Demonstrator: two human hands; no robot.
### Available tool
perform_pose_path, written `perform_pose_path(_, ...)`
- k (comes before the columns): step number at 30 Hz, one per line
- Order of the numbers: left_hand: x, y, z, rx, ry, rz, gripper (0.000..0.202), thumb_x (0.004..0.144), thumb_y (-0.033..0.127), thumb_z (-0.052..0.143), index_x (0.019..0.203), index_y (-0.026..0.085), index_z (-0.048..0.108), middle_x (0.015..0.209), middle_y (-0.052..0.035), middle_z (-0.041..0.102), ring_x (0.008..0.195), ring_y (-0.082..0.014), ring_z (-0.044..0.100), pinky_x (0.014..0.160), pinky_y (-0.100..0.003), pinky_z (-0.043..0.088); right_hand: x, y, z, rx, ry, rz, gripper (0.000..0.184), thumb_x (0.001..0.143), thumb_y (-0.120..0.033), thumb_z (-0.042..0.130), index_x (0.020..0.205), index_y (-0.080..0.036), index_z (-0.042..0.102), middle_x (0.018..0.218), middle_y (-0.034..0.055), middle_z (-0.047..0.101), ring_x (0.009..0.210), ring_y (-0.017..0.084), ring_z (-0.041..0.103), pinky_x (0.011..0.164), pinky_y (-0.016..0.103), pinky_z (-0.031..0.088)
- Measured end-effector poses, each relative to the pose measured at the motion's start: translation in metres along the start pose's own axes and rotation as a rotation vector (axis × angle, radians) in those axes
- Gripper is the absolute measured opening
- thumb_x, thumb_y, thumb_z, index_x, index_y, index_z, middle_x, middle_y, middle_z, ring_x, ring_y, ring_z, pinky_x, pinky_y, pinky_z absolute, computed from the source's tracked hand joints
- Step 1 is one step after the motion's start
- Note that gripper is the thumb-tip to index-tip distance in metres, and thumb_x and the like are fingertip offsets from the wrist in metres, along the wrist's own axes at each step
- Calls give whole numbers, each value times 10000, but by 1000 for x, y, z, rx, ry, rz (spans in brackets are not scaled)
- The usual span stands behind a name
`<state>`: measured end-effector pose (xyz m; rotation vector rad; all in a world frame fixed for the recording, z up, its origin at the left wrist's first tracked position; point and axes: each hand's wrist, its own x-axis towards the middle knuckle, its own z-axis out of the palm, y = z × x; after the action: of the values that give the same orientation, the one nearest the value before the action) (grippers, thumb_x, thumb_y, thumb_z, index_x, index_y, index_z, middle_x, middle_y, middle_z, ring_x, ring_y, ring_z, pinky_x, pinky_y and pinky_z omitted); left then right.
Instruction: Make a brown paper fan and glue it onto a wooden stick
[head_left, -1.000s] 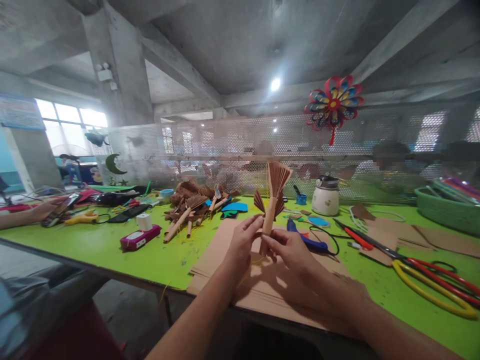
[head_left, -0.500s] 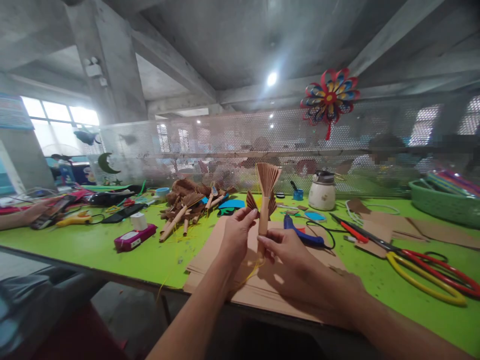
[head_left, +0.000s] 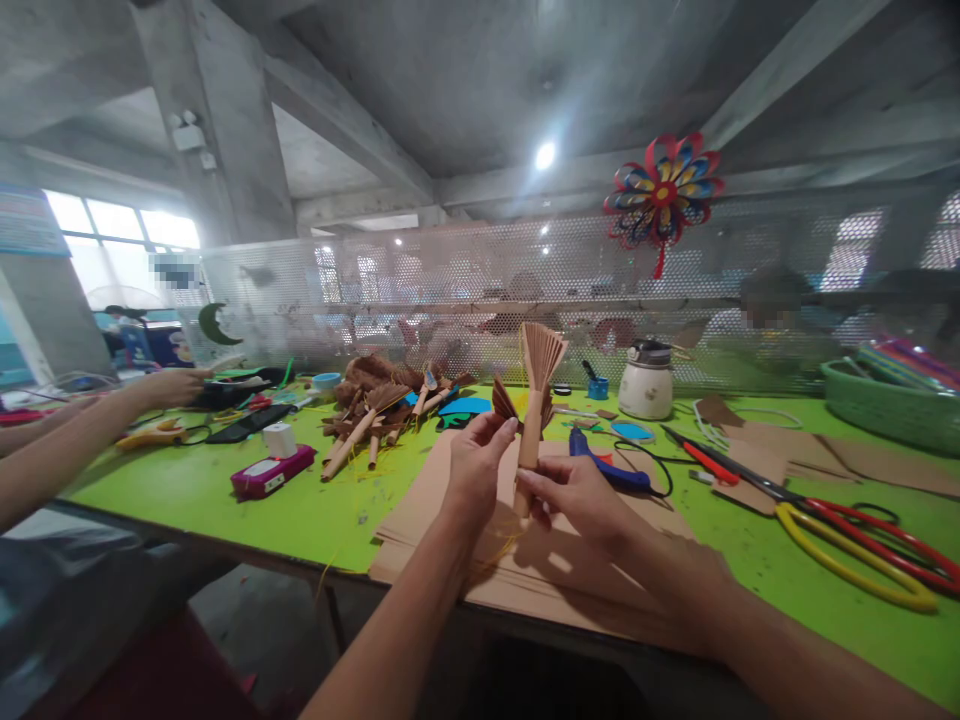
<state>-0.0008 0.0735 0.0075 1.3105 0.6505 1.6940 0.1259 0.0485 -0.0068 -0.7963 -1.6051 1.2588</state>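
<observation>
Holding 1 round brown paper tube (head_left: 529,430) with folded fans (head_left: 544,356) upright over flat brown paper sheets (head_left: 420,495). Clamping its low part with the right hand (head_left: 583,496), pinching its left side with the left hand (head_left: 474,468). Likely light, easy to crush; best held by the tube. Working at a green bench (head_left: 330,520) in a grey concrete room (head_left: 465,90).

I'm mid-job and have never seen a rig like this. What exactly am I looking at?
There's no machine: these are a person's bare hands, seen from one head-worn camera looking forward and down. The right hand grips a brown-paper tube topped by a pleated fan. The left hand is at its side pleats; whether it pinches them is unclear. On the green table lie paper sheets, a blue glue gun and scissors.
</observation>
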Motion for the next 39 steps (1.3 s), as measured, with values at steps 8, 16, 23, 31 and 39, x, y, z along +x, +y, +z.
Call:
perform_pose_path(8, 1, -3, -2, 37, -18, 65, 177, 726, 296, 660, 797, 139, 618, 748, -15, 607, 716, -127, 537, 712, -253, 418, -1, 1, -1, 3, -9, -19, 370, 712, -488, 634, 630, -135, 558, 507, -14, 539, 414, 77, 445, 416, 225, 355)
perform_pose_path(16, 1, -1, -2, 153, 0, 94, 174, 700, 291, 674, 789, 148, 631, 764, -24, 620, 722, -139, 542, 702, -244, 424, 0, 0, 0, -23, 3, -18, 379, 693, -501, 637, 611, -143, 547, 509, -13, 533, 418, 84, 453, 416, 233, 378)
perform_pose_path(23, -1, -2, -2, 31, -74, -2, 243, 722, 318, 661, 888, 143, 640, 874, -53, 630, 792, -150, 549, 748, -258, 426, 4, 4, -2, -150, 59, -51, 337, 724, -467, 606, 622, -148, 567, 520, -2, 544, 419, 91, 457, 403, 229, 371)
perform_pose_path(31, -6, -1, -2, -211, -138, -185, 218, 701, 282, 683, 868, 149, 637, 874, -50, 611, 772, -143, 574, 710, -256, 449, 4, 6, -4, -202, 77, -92, 315, 768, -432, 566, 625, -151, 563, 524, -1, 537, 437, 98, 457, 434, 237, 364)
perform_pose_path(39, -10, -4, -3, 2, -199, -223, 301, 704, 386, 675, 837, 117, 642, 723, -54, 615, 616, -146, 565, 565, -253, 442, 7, 7, -7, -259, 103, -134, 233, 756, -352, 578, 620, -164, 558, 551, -5, 539, 490, 110, 471, 467, 237, 371)
